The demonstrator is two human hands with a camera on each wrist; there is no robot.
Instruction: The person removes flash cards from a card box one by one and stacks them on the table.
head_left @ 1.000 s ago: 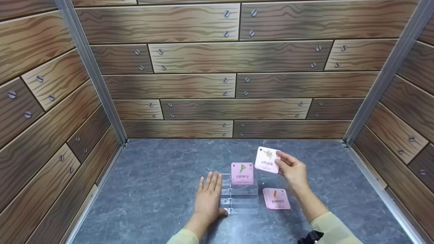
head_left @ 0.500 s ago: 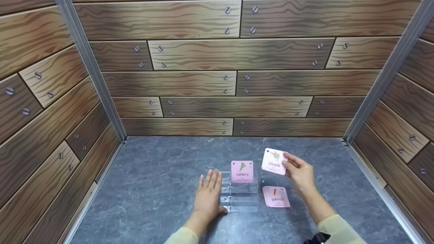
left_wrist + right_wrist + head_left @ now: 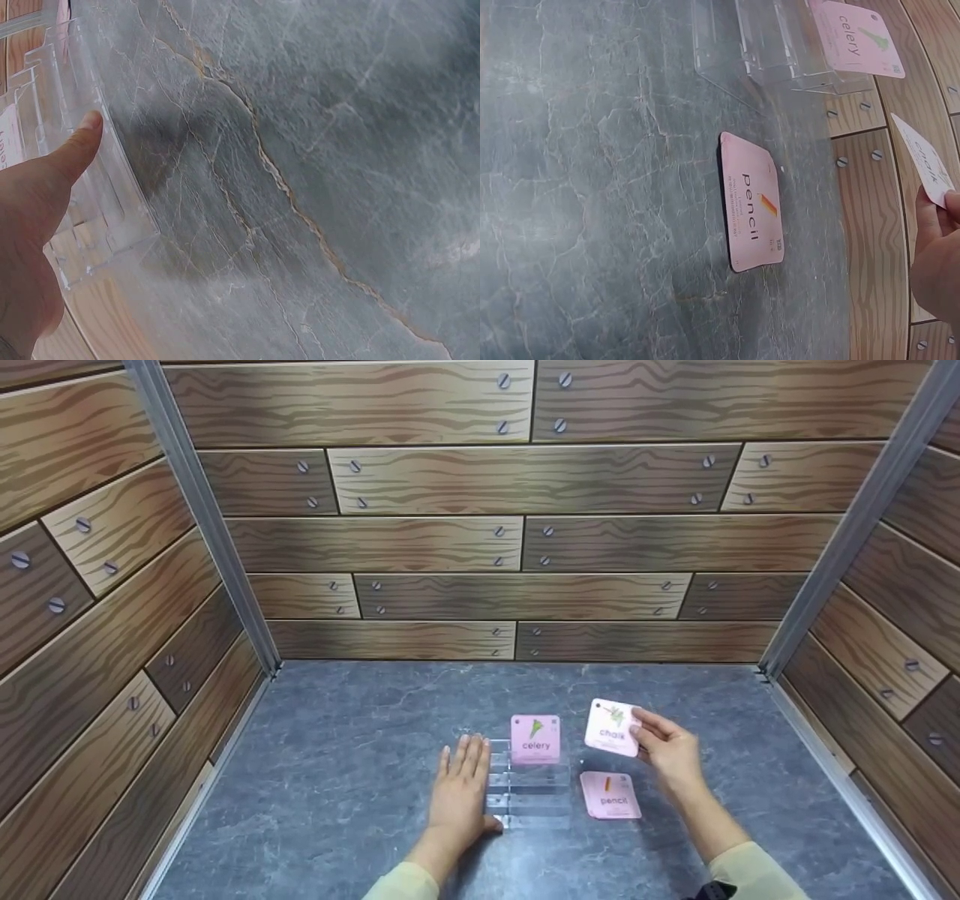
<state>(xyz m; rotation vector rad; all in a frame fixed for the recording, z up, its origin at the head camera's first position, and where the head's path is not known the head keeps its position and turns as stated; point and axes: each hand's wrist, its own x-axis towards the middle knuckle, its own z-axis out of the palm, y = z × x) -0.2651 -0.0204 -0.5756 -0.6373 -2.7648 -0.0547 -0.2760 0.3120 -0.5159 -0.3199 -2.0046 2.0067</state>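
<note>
A clear, stepped plastic card holder stands on the tabletop, with a pink "celery" flashcard upright in its back tier. My left hand rests along the holder's left side, fingers straight; in the left wrist view its thumb lies against the clear plastic. A white "chalk" flashcard is pinched between the thumb and fingers of my right hand, raised to the right of the holder and apart from it. Below that card lies a small stack of flashcards with the pink "pencil" card on top.
The grey marbled tabletop is bounded by wood-patterned walls at the back and both sides. Metal rails run up the corners. A black band shows at my right wrist.
My right hand has carried the "chalk" card to the right, away from the "celery" card, and then slightly down. The left hand keeps its place on the holder. The view has tilted slightly.
</note>
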